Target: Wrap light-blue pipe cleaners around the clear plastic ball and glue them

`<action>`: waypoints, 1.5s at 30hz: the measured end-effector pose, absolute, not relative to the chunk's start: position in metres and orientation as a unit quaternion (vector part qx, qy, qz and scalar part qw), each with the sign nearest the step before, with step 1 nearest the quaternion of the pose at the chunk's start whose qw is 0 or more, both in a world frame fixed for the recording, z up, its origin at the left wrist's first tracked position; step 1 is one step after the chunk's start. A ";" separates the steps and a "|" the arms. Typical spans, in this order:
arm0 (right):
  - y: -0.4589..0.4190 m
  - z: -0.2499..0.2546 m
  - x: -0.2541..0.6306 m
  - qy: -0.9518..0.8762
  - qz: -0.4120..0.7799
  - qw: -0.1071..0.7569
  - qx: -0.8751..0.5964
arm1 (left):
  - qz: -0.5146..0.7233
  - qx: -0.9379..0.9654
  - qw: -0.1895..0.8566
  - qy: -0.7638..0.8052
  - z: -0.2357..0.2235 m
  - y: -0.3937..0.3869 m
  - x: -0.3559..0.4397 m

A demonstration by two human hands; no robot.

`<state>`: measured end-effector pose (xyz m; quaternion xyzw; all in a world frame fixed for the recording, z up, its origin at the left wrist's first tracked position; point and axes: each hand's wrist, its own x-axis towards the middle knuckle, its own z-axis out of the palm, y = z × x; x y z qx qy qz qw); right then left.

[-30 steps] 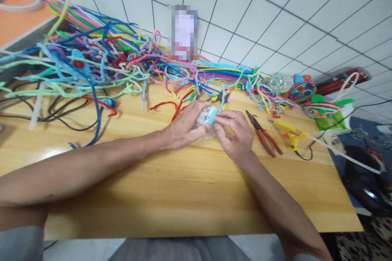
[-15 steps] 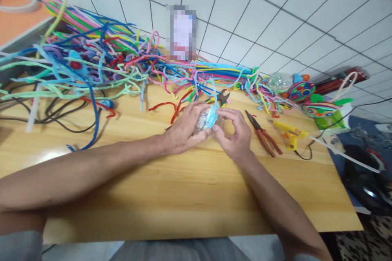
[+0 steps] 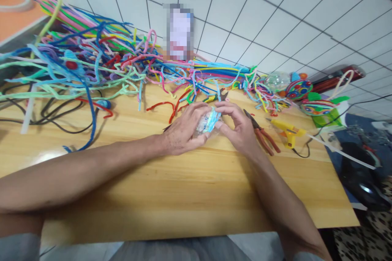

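A clear plastic ball (image 3: 202, 124) with light blue pipe cleaner (image 3: 213, 119) laid over its surface is between my two hands, just above the wooden table. My left hand (image 3: 185, 128) wraps round the ball's left side, thumb along the bottom and fingers over the top. On the other side, my right hand (image 3: 237, 126) pinches at the light blue strip with thumb and fingertips curled towards it. One light blue end sticks up past the right fingers. Behind the hands lie cutters with yellow-green handles (image 3: 210, 99), partly hidden.
Orange-handled pliers (image 3: 266, 136) and a yellow hot glue gun (image 3: 288, 130) lie to the right. Heaped pipe cleaners (image 3: 101, 57) run along the tiled wall. Finished colourful pieces (image 3: 298, 87) stand at the back right. Black cable (image 3: 55, 110) curls at left; a phone (image 3: 180, 32) leans behind.
My right hand has shifted slightly right, now overlapping the pliers, and its fingers sit differently on the light blue strip. The ball has turned a little. The view has moved slightly.
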<state>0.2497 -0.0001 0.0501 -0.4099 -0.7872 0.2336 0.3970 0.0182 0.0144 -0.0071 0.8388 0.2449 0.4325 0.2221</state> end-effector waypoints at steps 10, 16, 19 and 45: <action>-0.001 0.044 0.248 -0.719 0.158 0.473 -0.485 | 0.429 0.841 0.223 0.242 -0.009 0.016 0.016; -0.001 0.051 0.251 -0.722 0.280 0.412 -0.480 | 0.434 0.839 0.223 0.239 -0.011 0.017 0.017; 0.000 0.060 0.254 -0.743 0.324 0.381 -0.445 | 0.432 0.841 0.225 0.234 -0.011 0.018 0.016; 0.000 0.066 0.258 -0.741 0.330 0.372 -0.451 | 0.410 0.860 0.219 0.211 -0.001 0.017 0.016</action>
